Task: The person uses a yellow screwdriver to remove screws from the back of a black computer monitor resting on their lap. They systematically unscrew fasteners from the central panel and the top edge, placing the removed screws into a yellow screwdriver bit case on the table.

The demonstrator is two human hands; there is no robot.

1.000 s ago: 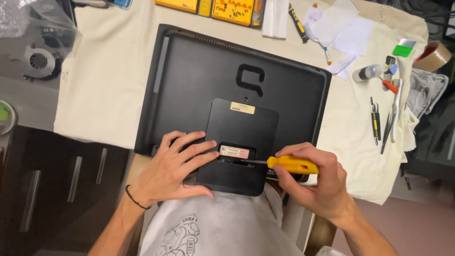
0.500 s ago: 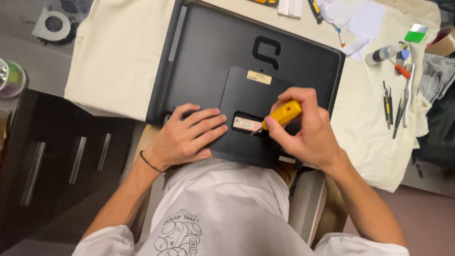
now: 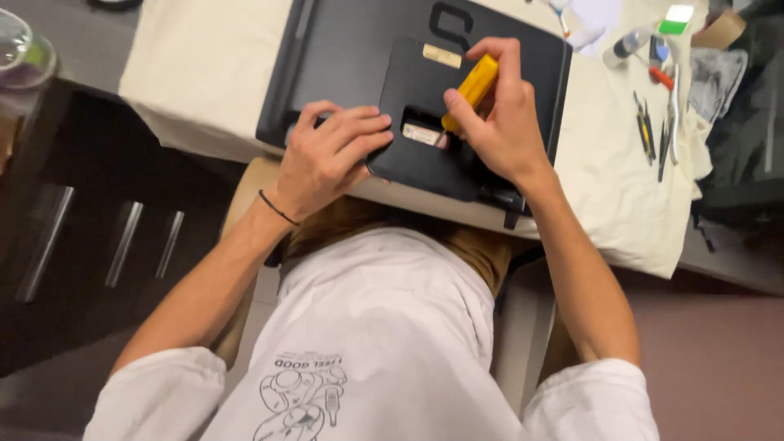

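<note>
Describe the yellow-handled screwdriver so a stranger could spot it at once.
Find the black monitor lying face down on the cream cloth. On its raised rear panel, the right hand grips the screwdriver, tip pointed down into the panel's recess. Its yellow handle is the only bright thing on the black.

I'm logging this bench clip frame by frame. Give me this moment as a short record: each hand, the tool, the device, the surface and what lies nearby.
left hand: flat on the back of the monitor, fingers spread
right hand: gripping the yellow-handled screwdriver
screwdriver tip: at the recess in the mount plate; contact hidden
monitor: black, face down
cloth: cream, under the monitor
hand tools: lying on the cloth to the right
drawer unit: dark, at left
</note>
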